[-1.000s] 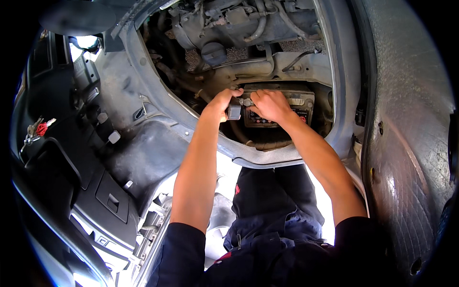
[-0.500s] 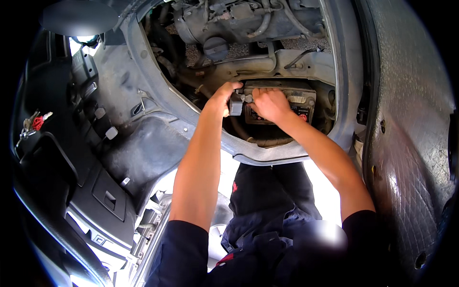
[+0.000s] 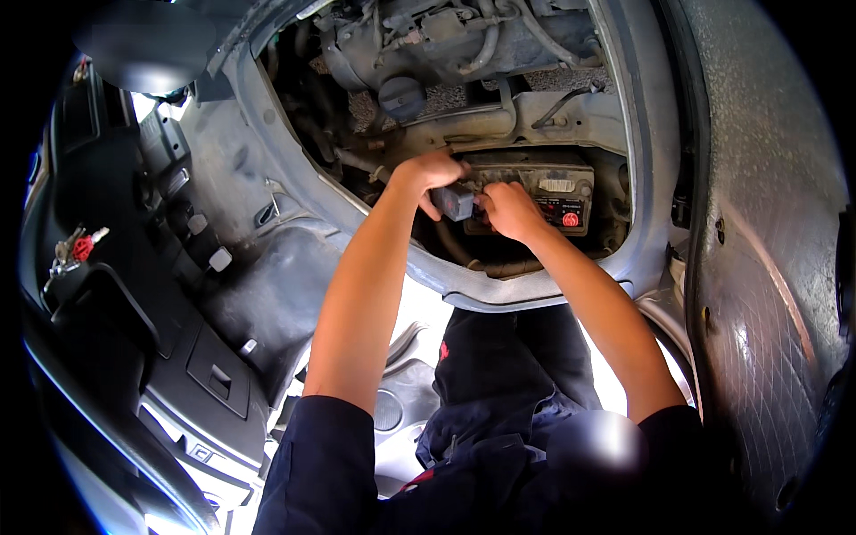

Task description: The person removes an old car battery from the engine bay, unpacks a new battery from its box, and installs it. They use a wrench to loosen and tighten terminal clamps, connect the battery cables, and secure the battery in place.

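A dusty black car battery sits low in an open engine bay. Both my arms reach into the bay from below. My left hand is closed on a small grey block-shaped part at the battery's left end. My right hand is curled right beside that part, fingers pinching at its right side over the battery's front left corner. What lies under my fingers is hidden.
The engine with hoses and a round black cap fills the back of the bay. A grey body rim frames the opening. A textured grey panel stands at the right. Keys with a red tag hang at the left.
Both hands stay at the battery's left end. The view has shifted a little; the grey part shows more plainly between my hands now.
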Available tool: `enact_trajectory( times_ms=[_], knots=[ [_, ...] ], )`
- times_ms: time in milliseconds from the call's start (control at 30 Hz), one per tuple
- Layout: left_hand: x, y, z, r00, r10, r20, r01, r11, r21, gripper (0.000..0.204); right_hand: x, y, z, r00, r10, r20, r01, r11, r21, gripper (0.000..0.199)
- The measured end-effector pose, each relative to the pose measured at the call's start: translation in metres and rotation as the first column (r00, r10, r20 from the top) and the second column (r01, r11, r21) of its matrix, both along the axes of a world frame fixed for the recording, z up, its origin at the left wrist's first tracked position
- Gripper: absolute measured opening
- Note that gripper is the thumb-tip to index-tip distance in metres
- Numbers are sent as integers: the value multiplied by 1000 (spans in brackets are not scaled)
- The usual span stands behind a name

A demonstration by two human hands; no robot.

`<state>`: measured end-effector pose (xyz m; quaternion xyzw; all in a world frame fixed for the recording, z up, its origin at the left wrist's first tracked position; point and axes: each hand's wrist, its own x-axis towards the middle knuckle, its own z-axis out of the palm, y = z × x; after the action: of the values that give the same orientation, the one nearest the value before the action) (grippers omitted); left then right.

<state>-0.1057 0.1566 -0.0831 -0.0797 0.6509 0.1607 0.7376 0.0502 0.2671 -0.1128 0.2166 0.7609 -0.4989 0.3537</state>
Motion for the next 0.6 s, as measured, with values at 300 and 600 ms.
enact_trajectory(
  times_ms=[300,600],
  knots=[
    [-10,-136,136,-105,886,-451,-338,395,854,27,-8,5,5,998,62,7,-61,998,-26,23],
    [-8,-370,-83,316,294,-902,-670,742,7,35,-8,4,0,999,37,14,-37,998,-46,28]
  ],
)
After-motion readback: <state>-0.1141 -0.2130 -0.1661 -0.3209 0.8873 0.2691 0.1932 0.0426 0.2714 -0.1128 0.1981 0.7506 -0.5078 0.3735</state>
